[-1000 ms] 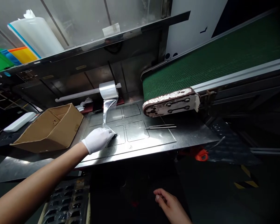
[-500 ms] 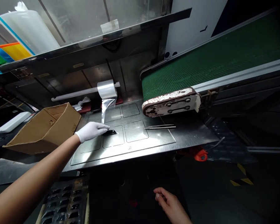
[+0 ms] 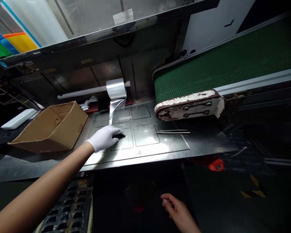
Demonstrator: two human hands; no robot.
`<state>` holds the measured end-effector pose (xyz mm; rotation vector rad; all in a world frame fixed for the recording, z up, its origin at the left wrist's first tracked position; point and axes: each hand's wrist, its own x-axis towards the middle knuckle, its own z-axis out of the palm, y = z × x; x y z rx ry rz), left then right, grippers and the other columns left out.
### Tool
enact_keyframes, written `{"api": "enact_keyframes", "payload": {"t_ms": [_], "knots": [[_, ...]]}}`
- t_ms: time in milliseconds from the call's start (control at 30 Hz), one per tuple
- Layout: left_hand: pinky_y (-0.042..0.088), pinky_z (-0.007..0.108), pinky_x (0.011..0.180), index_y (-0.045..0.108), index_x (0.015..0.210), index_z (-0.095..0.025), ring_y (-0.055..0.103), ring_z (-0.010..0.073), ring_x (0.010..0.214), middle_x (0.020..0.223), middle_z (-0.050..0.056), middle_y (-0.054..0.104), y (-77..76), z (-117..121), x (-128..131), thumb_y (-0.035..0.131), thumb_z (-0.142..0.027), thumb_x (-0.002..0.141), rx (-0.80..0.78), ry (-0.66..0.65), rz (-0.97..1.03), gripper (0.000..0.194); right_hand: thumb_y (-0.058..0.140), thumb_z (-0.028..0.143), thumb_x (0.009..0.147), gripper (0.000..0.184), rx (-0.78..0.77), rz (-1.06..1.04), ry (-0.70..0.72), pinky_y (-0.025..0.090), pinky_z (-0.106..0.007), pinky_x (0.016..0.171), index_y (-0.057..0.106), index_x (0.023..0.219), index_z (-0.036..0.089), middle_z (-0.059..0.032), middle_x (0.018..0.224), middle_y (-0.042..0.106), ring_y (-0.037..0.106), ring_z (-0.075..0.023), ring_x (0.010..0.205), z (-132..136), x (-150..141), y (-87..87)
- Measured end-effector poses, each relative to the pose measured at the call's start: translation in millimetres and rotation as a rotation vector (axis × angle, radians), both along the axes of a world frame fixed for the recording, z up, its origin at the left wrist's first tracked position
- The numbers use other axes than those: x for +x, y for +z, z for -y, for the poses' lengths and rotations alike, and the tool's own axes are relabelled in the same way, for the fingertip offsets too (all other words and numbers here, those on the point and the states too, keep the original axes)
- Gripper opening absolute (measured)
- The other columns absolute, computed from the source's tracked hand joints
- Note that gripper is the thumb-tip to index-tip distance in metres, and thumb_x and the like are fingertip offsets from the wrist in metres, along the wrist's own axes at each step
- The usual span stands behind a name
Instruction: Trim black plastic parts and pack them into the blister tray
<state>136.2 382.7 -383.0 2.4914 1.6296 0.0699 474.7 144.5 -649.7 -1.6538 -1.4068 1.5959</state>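
Note:
My left hand (image 3: 104, 138), in a white glove, reaches over the work plate with its fingers closed on a small glossy black piece (image 3: 120, 136). The glove hides part of that piece, and its exact kind is unclear. Beneath lies a clear plate (image 3: 146, 147) marked with rounded black outlines. Tweezers (image 3: 173, 131) rest on its right side. A roll of clear film (image 3: 115, 88) hangs on a white rod behind, its loose strip trailing down close to my glove. My bare right hand (image 3: 176, 208) hovers in front of the bench, loosely curled, with nothing visible in it.
An open cardboard box (image 3: 70, 129) stands left of the plate. The green conveyor belt (image 3: 191, 77) slopes in from the right, its end above the bench. A tray of black pieces (image 3: 71, 207) sits lower left. An orange object (image 3: 215, 164) hangs below the bench's right edge.
The view has shifted, so the bench items appear slightly to the right. My left fingers have curled more around the black piece, covering more of it. My right hand looks nearly unchanged.

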Motion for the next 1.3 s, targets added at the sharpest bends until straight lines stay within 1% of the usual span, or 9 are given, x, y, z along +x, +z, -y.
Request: {"api": "enact_keyframes", "payload": {"t_ms": [167, 333, 433, 500, 600, 700, 800, 1000, 1300], "knots": [[0.056, 0.044, 0.097, 0.073, 0.125, -0.023, 0.067, 0.0327, 0.114, 0.118, 0.011, 0.075, 0.1, 3.0, 4.8, 0.059, -0.026, 0.086, -0.005, -0.017, -0.049, 0.041, 0.049, 0.056, 0.098, 0.043, -0.008, -0.045, -0.049, 0.053, -0.029, 0.064, 0.072, 0.113, 0.024, -0.0049, 0.092, 0.072, 0.066, -0.0202, 0.076, 1.8, 2.5, 1.5], [0.056, 0.039, 0.095, 0.076, 0.111, -0.027, 0.066, 0.0274, 0.108, 0.111, 0.007, 0.074, 0.8, 15.1, 3.8, 0.058, -0.024, 0.088, -0.001, -0.101, 0.004, 0.030, 0.050, 0.058, 0.097, 0.044, 0.001, -0.009, -0.033, 0.056, -0.030, 0.067, 0.074, 0.113, 0.024, -0.0059, 0.093, 0.075, 0.069, -0.0224, 0.082, 3.3, 3.8, 3.1], [0.057, 0.037, 0.094, 0.076, 0.114, -0.028, 0.067, 0.0247, 0.107, 0.114, 0.005, 0.075, -0.2, 21.2, -4.5, 0.056, -0.019, 0.087, 0.026, -0.099, 0.061, 0.035, 0.051, 0.058, 0.098, 0.043, 0.034, 0.029, 0.023, 0.057, -0.031, 0.073, 0.075, 0.112, 0.024, -0.0060, 0.093, 0.076, 0.070, -0.0227, 0.084, -0.8, 3.8, 18.8], [0.057, 0.037, 0.096, 0.076, 0.116, -0.026, 0.066, 0.0247, 0.110, 0.117, 0.005, 0.075, -3.4, 23.3, -14.2, 0.054, -0.016, 0.086, 0.062, -0.073, 0.096, 0.039, 0.051, 0.056, 0.100, 0.040, 0.100, 0.044, 0.095, 0.057, -0.031, 0.080, 0.075, 0.111, 0.025, -0.0056, 0.098, 0.077, 0.071, -0.0226, 0.089, -11.8, 2.1, 49.1], [0.052, 0.039, 0.107, 0.077, 0.116, -0.023, 0.063, 0.0251, 0.122, 0.125, 0.005, 0.075, -11.9, 23.9, -31.5, 0.051, -0.013, 0.087, 0.117, -0.050, 0.142, 0.040, 0.053, 0.048, 0.103, 0.031, 0.299, 0.035, 0.245, 0.055, -0.030, 0.089, 0.074, 0.114, 0.028, -0.0044, 0.111, 0.076, 0.071, -0.0213, 0.100, -49.7, -11.3, 124.0], [0.050, 0.040, 0.110, 0.078, 0.115, -0.021, 0.064, 0.0249, 0.121, 0.126, 0.005, 0.076, -22.2, 23.7, -45.5, 0.048, -0.014, 0.091, 0.155, -0.042, 0.178, 0.039, 0.055, 0.037, 0.105, 0.024, 0.632, 0.058, 0.413, 0.053, -0.030, 0.089, 0.071, 0.117, 0.025, -0.0051, 0.110, 0.075, 0.069, -0.0187, 0.099, -112.4, -46.2, 202.1], [0.052, 0.040, 0.107, 0.079, 0.111, -0.022, 0.067, 0.0245, 0.117, 0.123, 0.004, 0.077, -31.5, 23.9, -52.7, 0.048, -0.014, 0.092, 0.176, -0.045, 0.223, 0.037, 0.058, 0.028, 0.102, 0.020, 0.938, 0.259, 0.556, 0.050, -0.031, 0.083, 0.071, 0.114, 0.018, -0.0070, 0.106, 0.073, 0.067, -0.0190, 0.095, -180.3, -94.0, 246.1], [0.048, 0.039, 0.111, 0.079, 0.110, -0.023, 0.065, 0.0235, 0.121, 0.125, 0.001, 0.077, -44.4, 22.8, -57.3, 0.048, -0.008, 0.087, 0.171, -0.046, 0.352, 0.042, 0.059, 0.028, 0.102, 0.018, 0.943, 0.730, 0.827, 0.040, -0.029, 0.071, 0.075, 0.105, 0.020, -0.0058, 0.101, 0.069, 0.063, -0.0203, 0.092, -251.1, -147.4, 252.2], [0.051, 0.042, 0.103, 0.079, 0.107, -0.024, 0.066, 0.0256, 0.113, 0.121, 0.002, 0.076, -49.2, 20.0, -59.6, 0.051, -0.017, 0.096, 0.181, -0.097, 0.351, 0.030, 0.059, 0.020, 0.095, 0.009, 0.842, 0.624, 0.910, 0.039, -0.028, 0.072, 0.066, 0.091, 0.017, -0.0025, 0.088, 0.065, 0.057, -0.0152, 0.080, -267.7, -151.1, 250.7]]}}
